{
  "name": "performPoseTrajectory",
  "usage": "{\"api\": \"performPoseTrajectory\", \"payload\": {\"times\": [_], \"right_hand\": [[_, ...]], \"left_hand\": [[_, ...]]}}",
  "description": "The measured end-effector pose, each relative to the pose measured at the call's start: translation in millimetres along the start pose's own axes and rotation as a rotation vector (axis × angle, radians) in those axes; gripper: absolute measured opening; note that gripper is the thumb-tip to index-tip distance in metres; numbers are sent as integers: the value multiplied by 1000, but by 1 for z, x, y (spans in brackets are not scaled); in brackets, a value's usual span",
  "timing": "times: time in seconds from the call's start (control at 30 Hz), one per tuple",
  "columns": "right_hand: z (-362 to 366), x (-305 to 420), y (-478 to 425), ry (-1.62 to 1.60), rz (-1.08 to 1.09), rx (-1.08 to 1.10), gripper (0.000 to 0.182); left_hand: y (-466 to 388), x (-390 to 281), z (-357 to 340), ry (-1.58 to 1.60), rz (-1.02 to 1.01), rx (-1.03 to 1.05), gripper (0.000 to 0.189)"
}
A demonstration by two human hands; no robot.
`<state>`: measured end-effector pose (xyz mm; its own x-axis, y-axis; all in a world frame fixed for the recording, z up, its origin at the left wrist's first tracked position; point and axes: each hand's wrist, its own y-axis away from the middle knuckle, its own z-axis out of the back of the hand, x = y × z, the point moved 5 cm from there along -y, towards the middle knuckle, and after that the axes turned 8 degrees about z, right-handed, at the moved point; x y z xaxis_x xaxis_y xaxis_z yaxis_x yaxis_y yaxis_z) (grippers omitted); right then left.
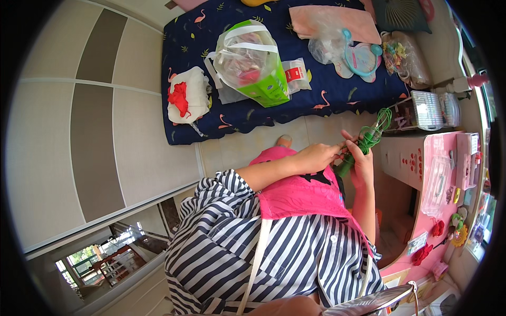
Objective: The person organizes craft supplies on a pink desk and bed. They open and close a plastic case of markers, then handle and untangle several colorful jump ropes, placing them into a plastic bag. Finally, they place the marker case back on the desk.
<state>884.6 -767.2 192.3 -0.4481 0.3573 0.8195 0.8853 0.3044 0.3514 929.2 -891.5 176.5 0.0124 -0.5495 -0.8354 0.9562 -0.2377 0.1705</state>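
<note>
A green jump rope (pixel 369 139), its thin cord wound in a bundle around the handles, is held out in front of my pink apron (pixel 294 195). My right hand (pixel 360 162) grips the bundle from the right side, thumb lying along it. My left hand (pixel 322 156) reaches across from the left, and its fingers meet at the cord and the green handle (pixel 346 166). Loose loops of cord stick out past the far end of the bundle. Fingers partly hide the middle of the rope.
Ahead stands a bed (pixel 245 128) with a dark blue flamingo cover. On it are a green-and-clear bag (pixel 265 87), a small packet (pixel 296 75), a white bundle with red cloth (pixel 180 98) and a turquoise headband-like fan (pixel 361 73). A pink-topped desk (pixel 415 225) is at right, a wardrobe (pixel 95 118) at left.
</note>
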Motion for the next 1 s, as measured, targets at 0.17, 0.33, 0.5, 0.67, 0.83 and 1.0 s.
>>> {"api": "performPoseTrajectory", "payload": {"times": [0.17,0.33,0.5,0.67,0.83,1.0], "right_hand": [[13,-15,1,-79,-18,-136,14],[39,-19,-23,-160,-72,-250,16],[77,-25,-58,-223,-66,-421,15],[107,-18,-101,-197,-72,-675,14],[94,-18,-156,-172,-158,-872,13],[75,-15,-220,-180,-258,-933,16]], "left_hand": [[-4,-2,4,-85,-119,-28,22],[-39,24,20,146,-13,-51,33],[-121,169,29,689,644,40,30],[-207,332,42,1017,987,-294,38],[-262,471,21,1412,1401,-595,65],[-306,483,22,1672,1432,-1013,74]]}}
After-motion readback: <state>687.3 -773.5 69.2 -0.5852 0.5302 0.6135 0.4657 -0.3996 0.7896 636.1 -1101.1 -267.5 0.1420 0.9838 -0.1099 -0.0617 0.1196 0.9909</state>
